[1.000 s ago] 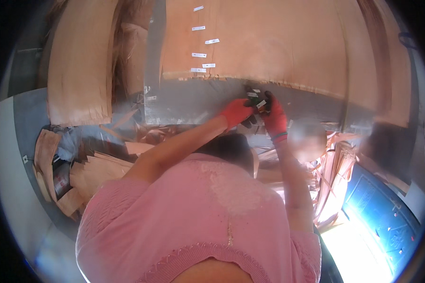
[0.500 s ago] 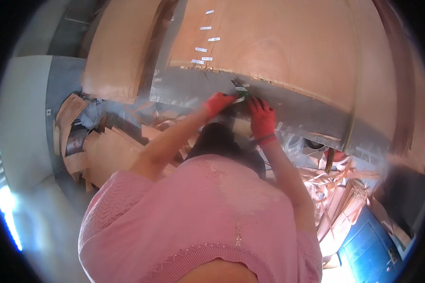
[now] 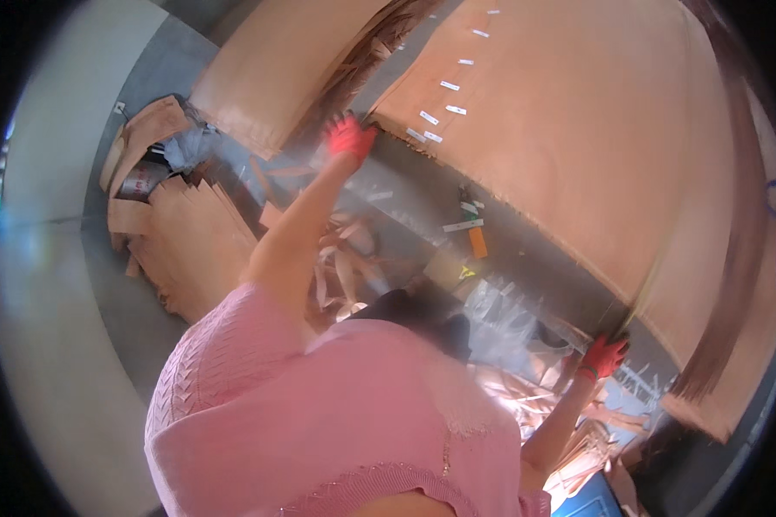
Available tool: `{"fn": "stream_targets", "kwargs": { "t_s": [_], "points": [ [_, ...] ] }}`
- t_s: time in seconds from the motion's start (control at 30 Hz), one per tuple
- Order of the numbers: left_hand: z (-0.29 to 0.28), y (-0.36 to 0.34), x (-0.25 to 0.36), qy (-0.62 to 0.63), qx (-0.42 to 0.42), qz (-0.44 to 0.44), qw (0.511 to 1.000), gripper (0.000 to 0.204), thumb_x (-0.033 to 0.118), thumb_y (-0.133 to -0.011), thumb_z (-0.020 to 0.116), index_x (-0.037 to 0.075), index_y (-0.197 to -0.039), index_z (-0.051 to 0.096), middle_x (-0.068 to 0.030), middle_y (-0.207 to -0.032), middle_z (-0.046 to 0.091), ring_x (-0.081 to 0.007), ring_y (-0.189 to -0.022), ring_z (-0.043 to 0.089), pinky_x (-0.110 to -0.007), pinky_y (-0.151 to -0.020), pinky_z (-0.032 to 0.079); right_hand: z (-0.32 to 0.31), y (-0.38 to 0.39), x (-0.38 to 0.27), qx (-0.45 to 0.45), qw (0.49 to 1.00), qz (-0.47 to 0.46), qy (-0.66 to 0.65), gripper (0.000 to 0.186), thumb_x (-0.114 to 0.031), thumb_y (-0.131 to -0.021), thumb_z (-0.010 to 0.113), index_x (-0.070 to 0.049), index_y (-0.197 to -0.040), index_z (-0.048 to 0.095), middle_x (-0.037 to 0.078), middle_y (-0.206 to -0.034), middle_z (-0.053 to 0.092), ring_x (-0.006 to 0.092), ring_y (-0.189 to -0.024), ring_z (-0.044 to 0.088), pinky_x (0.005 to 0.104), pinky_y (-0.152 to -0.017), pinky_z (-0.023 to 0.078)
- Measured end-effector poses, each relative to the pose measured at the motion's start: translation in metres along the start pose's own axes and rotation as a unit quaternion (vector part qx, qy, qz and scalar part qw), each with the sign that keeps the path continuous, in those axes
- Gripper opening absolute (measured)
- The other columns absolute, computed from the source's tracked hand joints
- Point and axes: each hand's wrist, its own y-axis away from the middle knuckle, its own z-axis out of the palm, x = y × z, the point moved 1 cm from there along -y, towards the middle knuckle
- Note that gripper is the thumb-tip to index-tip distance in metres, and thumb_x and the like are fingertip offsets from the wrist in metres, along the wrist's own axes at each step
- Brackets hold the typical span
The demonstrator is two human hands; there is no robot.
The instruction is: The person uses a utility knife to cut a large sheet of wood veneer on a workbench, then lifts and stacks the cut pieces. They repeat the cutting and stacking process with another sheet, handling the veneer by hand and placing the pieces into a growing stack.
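Note:
A wide sheet of reddish-brown wood veneer (image 3: 578, 146) lies on a grey worktable (image 3: 422, 194), its ragged near edge running diagonally. My left hand (image 3: 350, 140), in a red glove, is at the sheet's near left corner with its fingers spread. Far to the right, my red-gloved right hand (image 3: 605, 355) rests by the table's front edge, fingers apart, close to the sheet's near edge. Between the hands lies a small tool with an orange handle (image 3: 478, 243), beside a white strip (image 3: 463, 226) and a green piece (image 3: 472, 214). Neither hand holds the tool.
Several small white labels (image 3: 449, 85) dot the sheet's left side. Another veneer stack (image 3: 284, 65) stands at the upper left. Veneer offcuts (image 3: 194, 241) lean at the left. Below the table are clear plastic (image 3: 500, 314) and loose scraps (image 3: 569, 409), with a blue box (image 3: 588, 498) at the lower right.
My hands have left the green tool at the table's front and moved apart, left hand to the sheet's left corner, right hand to the right. The view has turned and shifted.

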Motion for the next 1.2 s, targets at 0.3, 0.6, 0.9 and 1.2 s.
{"fn": "stream_targets", "kwargs": {
  "t_s": [0.3,0.6,0.9,1.2],
  "points": [
    [0.029,-0.008,0.041,0.081,0.009,0.007,0.997,0.066,0.041,-0.081,0.067,0.0,-0.131,0.053,-0.0213,-0.15,0.039,-0.0419,-0.142,0.028,-0.054,-0.118,0.017,-0.017,-0.034,-0.005,-0.073,0.995,-0.009,-0.069,0.043,-0.016,-0.084,0.06,-0.005,-0.126,0.055,0.02,-0.117,0.063,0.0389,-0.104,0.06,0.0502,-0.093,0.047],
    [-0.014,-0.004,0.053,0.486,-0.048,-0.056,0.871,0.049,0.032,-0.087,0.062,0.006,-0.128,0.058,-0.0207,-0.131,0.057,-0.03,-0.126,0.051,-0.044,-0.108,0.037,-0.048,-0.026,-0.055,-0.301,0.701,0.204,-0.613,0.018,-0.028,-0.093,0.065,-0.013,-0.103,0.063,0.005,-0.063,0.056,0.0158,-0.044,0.047,0.0292,-0.039,0.037],
    [0.012,0.05,0.018,0.077,0.0,0.044,0.996,0.074,0.05,-0.089,0.058,0.0,-0.14,0.042,-0.0295,-0.151,0.032,-0.0479,-0.143,0.022,-0.058,-0.117,0.014,-0.049,0.002,-0.096,-0.34,0.632,0.182,-0.672,0.024,-0.025,-0.095,0.064,-0.013,-0.115,0.062,0.009,-0.081,0.065,0.023,-0.062,0.061,0.0342,-0.053,0.052],
    [0.045,0.1,0.097,0.741,-0.181,-0.289,0.579,0.034,0.034,-0.089,0.067,0.004,-0.104,0.062,-0.0095,-0.092,0.064,-0.026,-0.081,0.06,-0.039,-0.073,0.048,-0.06,0.018,-0.13,-0.363,0.61,0.107,-0.696,0.032,-0.021,-0.096,0.063,-0.01,-0.125,0.059,0.011,-0.091,0.066,0.0255,-0.074,0.064,0.0386,-0.066,0.055]
  ]
}}
